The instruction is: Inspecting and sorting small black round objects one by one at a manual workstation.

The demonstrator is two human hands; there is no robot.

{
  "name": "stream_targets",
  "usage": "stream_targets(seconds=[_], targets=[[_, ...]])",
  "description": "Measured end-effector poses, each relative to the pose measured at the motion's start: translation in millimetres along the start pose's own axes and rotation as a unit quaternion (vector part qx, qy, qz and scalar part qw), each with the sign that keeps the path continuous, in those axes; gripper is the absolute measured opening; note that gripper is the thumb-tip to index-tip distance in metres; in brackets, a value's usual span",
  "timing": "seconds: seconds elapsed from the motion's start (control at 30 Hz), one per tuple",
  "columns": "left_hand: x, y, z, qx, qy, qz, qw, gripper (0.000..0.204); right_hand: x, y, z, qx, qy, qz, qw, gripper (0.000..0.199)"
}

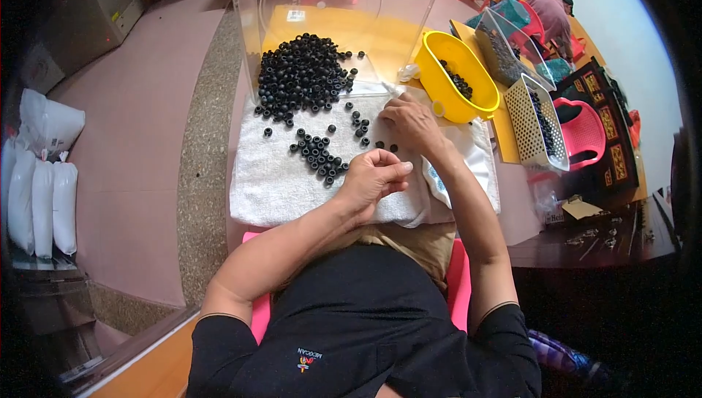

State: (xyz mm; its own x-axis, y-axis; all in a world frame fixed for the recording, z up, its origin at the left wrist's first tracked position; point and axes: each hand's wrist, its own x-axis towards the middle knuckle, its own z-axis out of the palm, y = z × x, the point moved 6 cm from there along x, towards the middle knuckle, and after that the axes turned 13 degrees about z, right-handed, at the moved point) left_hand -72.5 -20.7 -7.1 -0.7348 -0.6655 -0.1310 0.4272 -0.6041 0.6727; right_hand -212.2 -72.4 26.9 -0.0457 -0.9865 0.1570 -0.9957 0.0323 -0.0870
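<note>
My left hand (376,180) is closed above the front of a white towel (278,193), thumb against the curled fingers; anything inside the pinch is hidden. Farther right, my right hand (411,122) has its fingers curled down near the towel. A slim white rod-like thing (392,90) sticks out past those fingers, apparently in their grip. Between the hands lie two small black rings (387,146). Left of them, a loose cluster of black ring-shaped parts (318,155) rests on the towel. Behind it spreads a large heap of the same black parts (303,73), partly inside a clear plastic box (409,0).
A yellow oval basket (479,84) with black parts stands right of my right hand. Beyond it are a clear bin (504,54), a white perforated basket (530,124) and a pink chair (583,131). A person (552,21) sits at far right. White sacks (44,201) stand at left.
</note>
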Motion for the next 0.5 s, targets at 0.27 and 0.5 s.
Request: stream_targets(seconds=[0.27, 0.5], targets=[[1.1, 0.0, -4.1, 0.003, 0.006, 0.009, 1.000, 0.014, -10.0, -11.5, -4.8, 0.010, -0.001, 0.010, 1.000, 0.020], [5.7, 4.9, -9.8, 0.011, 0.014, 0.019, 1.000, 0.021, -27.5, 6.8, -9.9, 0.365, 0.013, 0.072, 0.928, 0.025]])
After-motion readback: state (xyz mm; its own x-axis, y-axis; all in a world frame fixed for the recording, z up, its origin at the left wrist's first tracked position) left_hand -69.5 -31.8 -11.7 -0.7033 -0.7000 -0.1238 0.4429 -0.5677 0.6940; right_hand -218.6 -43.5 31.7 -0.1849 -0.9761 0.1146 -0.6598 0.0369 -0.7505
